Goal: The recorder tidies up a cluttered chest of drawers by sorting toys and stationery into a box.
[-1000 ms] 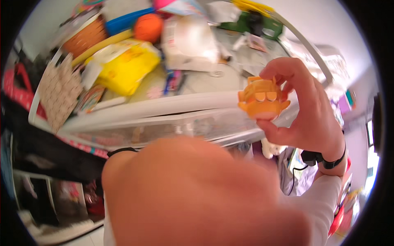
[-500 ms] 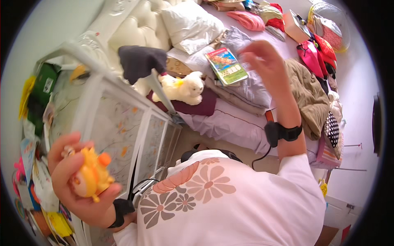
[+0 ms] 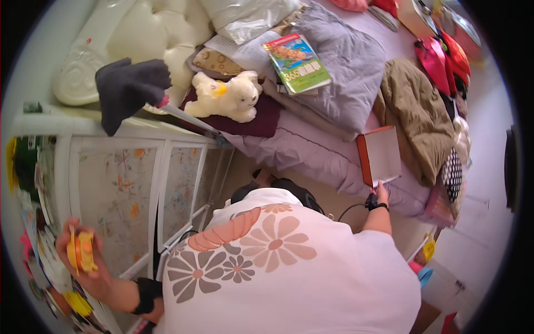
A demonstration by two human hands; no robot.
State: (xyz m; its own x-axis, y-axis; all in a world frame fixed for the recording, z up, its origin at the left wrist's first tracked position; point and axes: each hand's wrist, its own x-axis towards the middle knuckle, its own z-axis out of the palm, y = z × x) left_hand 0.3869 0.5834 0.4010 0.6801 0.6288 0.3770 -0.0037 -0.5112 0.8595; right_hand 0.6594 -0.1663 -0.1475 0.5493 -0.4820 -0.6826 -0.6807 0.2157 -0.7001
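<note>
My left hand (image 3: 95, 273), out at the lower left beside the white cabinet, is closed around a small yellow and orange toy (image 3: 82, 251). Its exact kind is hard to make out. On the right, my right hand (image 3: 382, 195) grips the near edge of a shallow box (image 3: 385, 155) with an orange-brown outside and a pale inside. The box sits at the bed's near edge, its inside facing up. My fingers under its rim are mostly hidden.
On the bed (image 3: 311, 153) lie a white plush bear (image 3: 231, 97), a colourful book (image 3: 297, 64), a grey quilt (image 3: 350, 67) and a brown quilt (image 3: 417, 119). A white cabinet (image 3: 114, 200) with flowered panels stands left, a dark cloth (image 3: 130, 92) hanging at its top. Clutter fills the far left.
My right hand has come down from above the bed to the box's near edge. My left hand has moved slightly left, still holding the toy. The whole view has shifted.
</note>
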